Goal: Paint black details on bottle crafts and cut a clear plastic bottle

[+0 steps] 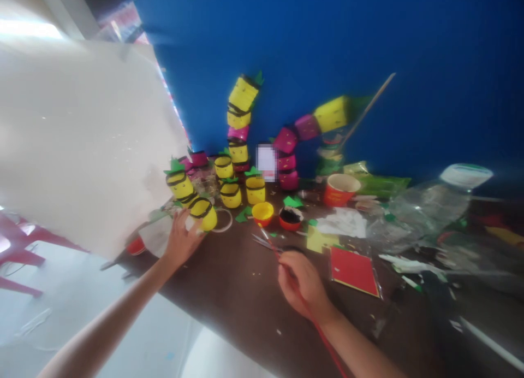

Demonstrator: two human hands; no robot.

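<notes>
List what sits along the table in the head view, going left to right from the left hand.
Left hand on a yellow cup → yellow bowl → red bowl → orange cup → red card → clear plastic bottle.

Backdrop (327, 39) was deep blue and the table (245, 296) dark brown. I saw cups (239, 102) in yellow with black bands and green leaf tops, some magenta ones (285, 140), an orange-red cup (339, 189) further right, and a red square card (354, 271) near me.
</notes>
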